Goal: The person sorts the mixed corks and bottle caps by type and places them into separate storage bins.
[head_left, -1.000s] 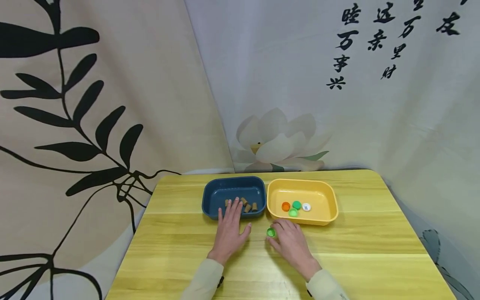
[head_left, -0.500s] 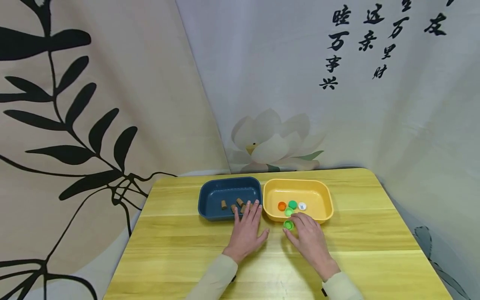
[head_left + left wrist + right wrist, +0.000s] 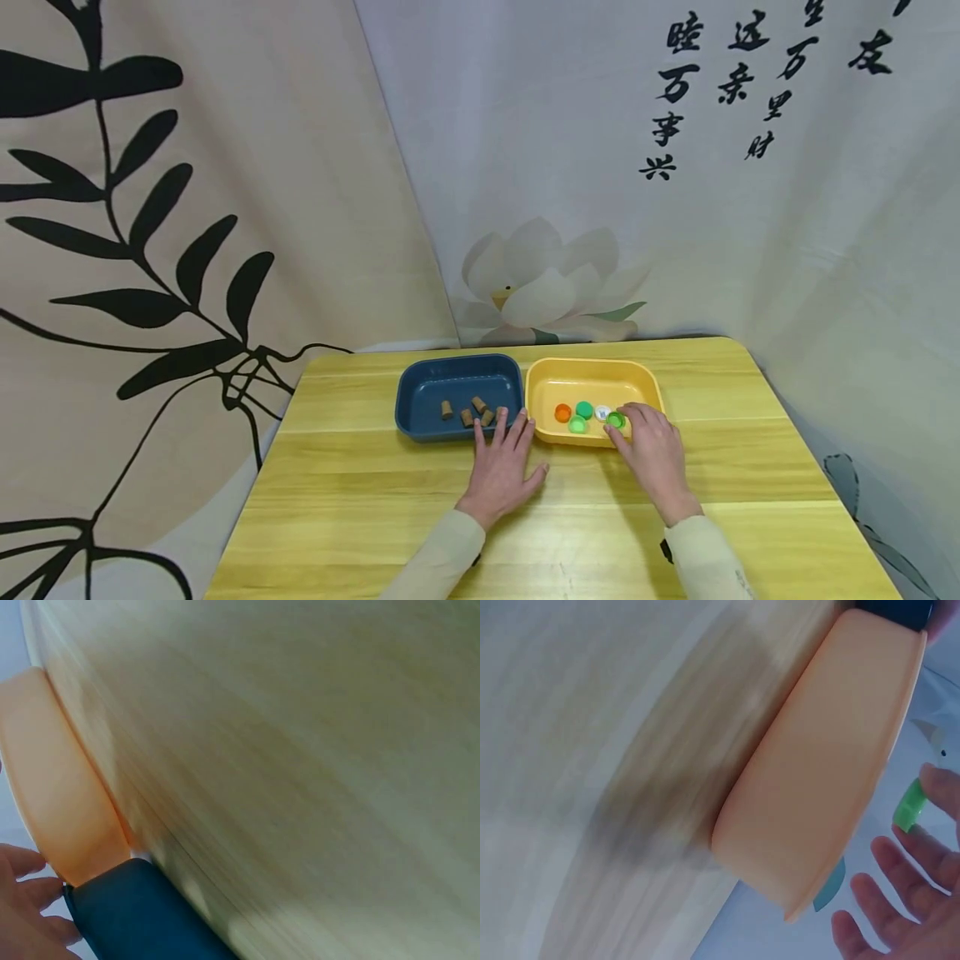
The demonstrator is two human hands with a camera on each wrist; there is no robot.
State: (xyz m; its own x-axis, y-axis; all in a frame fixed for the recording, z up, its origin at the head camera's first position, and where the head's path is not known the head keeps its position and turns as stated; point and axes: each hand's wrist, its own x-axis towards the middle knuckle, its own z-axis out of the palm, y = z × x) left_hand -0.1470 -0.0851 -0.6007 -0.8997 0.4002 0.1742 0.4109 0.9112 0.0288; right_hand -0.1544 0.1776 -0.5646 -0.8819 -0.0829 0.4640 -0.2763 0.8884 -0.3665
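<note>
My right hand (image 3: 654, 454) pinches a green bottle cap (image 3: 616, 419) between thumb and forefinger, over the front right part of the yellow tray (image 3: 645, 379). In the right wrist view the cap (image 3: 910, 805) stays above the tray's rim, with the other fingers spread. Inside that tray lie an orange cap (image 3: 562, 412), a white cap (image 3: 602, 412) and two green caps (image 3: 577, 424). My left hand (image 3: 498, 479) has its fingers spread, the tips by the front right rim of the blue tray (image 3: 420, 387). Whether they touch the rim I cannot tell.
Several small brown cork-like pieces (image 3: 479, 405) lie in the blue tray. The two trays stand side by side at the back of the wooden table (image 3: 360, 500). A printed curtain (image 3: 525, 167) hangs behind the table.
My right hand has carried the green cap rightward and forward, from in front of the trays to over the yellow one. The left hand has shifted right along the blue tray's front.
</note>
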